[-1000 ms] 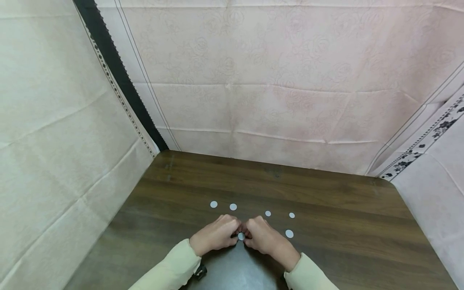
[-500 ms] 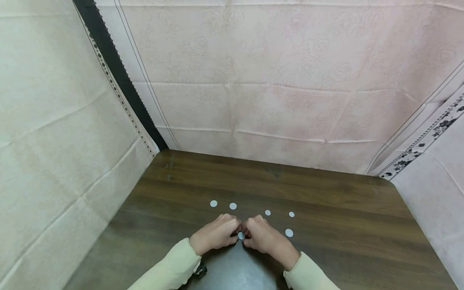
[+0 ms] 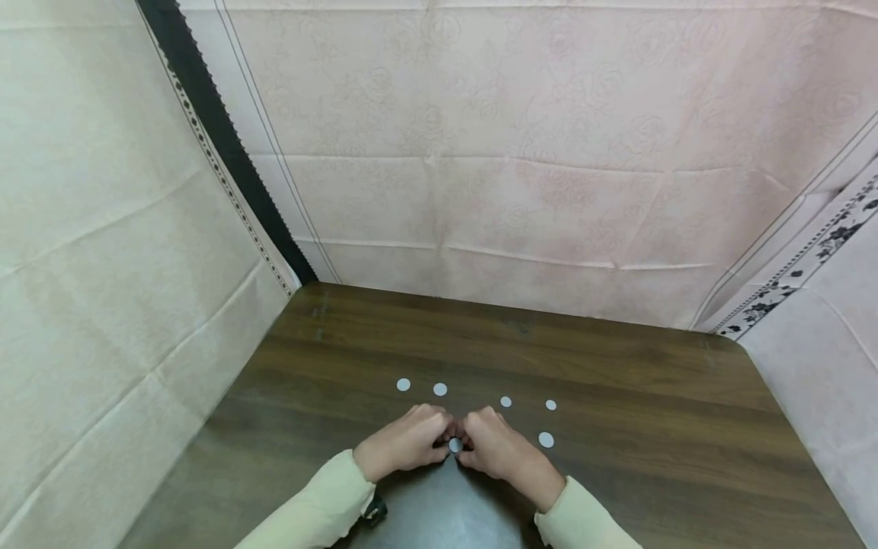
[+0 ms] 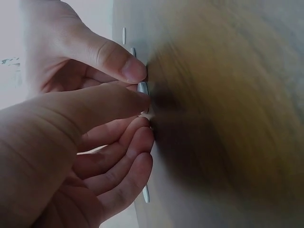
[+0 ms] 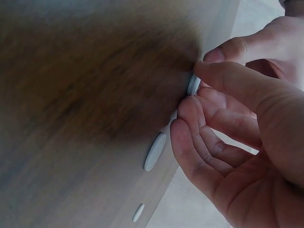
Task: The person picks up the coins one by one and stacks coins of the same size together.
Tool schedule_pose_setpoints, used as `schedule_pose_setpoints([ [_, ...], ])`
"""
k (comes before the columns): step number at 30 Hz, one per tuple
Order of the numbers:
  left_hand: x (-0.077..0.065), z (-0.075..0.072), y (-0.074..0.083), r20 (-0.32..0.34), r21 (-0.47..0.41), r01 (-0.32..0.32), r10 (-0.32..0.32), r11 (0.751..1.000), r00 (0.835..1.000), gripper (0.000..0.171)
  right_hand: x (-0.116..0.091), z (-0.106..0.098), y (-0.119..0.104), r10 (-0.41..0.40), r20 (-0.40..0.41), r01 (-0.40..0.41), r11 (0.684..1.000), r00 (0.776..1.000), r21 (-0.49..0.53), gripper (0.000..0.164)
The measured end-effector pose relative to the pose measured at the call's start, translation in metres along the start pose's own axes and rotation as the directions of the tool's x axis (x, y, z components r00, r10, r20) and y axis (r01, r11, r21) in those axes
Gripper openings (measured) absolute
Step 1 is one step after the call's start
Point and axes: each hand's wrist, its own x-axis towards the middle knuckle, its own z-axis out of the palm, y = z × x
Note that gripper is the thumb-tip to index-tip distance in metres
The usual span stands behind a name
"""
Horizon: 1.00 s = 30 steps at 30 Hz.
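A small round white disc [image 3: 456, 444] lies low over the wooden tabletop between my two hands. My left hand [image 3: 405, 444] pinches it from the left side, thumb nearest me and fingers curled behind. From the other side my right hand [image 3: 502, 451] pinches it the same way, and the hands almost meet. Edge-on in the right wrist view, the disc [image 5: 194, 84] shows layered lines at its rim; whether it is one piece or a stack, I cannot tell. Fingertips hide part of the disc [image 4: 143, 88] in the left wrist view.
Beyond the hands lie several more white discs: two on the left [image 3: 403, 385], two smaller ones on the right [image 3: 506, 402], and one larger disc [image 3: 546, 440] beside my right hand. Pale patterned cloth [image 3: 521, 168] hangs around the far and side edges of the brown table [image 3: 645, 381].
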Motion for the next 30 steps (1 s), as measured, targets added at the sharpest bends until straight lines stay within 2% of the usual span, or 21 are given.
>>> schedule_pose_setpoints([
  [4, -0.003, -0.003, -0.002, 0.029, -0.034, 0.012, -0.011, 0.999, 1.0, 0.025, 0.0, 0.001, 0.0, 0.008, 0.013, -0.009, 1.0, 1.0, 0.019, 0.021],
  [10, -0.009, -0.01, -0.011, 0.023, -0.013, 0.01, -0.009, 1.0, 1.0, 0.007, -0.001, 0.001, 0.0, 0.006, 0.014, -0.007, 0.999, 1.0, 0.032, 0.012],
  [17, -0.016, -0.022, -0.021, -0.02, 0.014, 0.018, -0.018, 1.0, 1.0, 0.011, -0.003, -0.001, 0.001, -0.008, 0.005, 0.008, 1.0, 1.0, 0.029, 0.008],
  [24, -0.02, -0.032, -0.031, -0.014, 0.039, 0.051, -0.05, 0.998, 0.999, 0.014, -0.002, 0.0, 0.002, -0.015, 0.0, 0.015, 0.999, 1.0, 0.032, 0.007],
  [30, -0.021, -0.039, -0.043, -0.035, 0.046, 0.071, -0.069, 0.996, 0.997, 0.017, -0.002, 0.001, 0.002, -0.014, -0.005, 0.014, 0.999, 1.0, 0.034, 0.007],
])
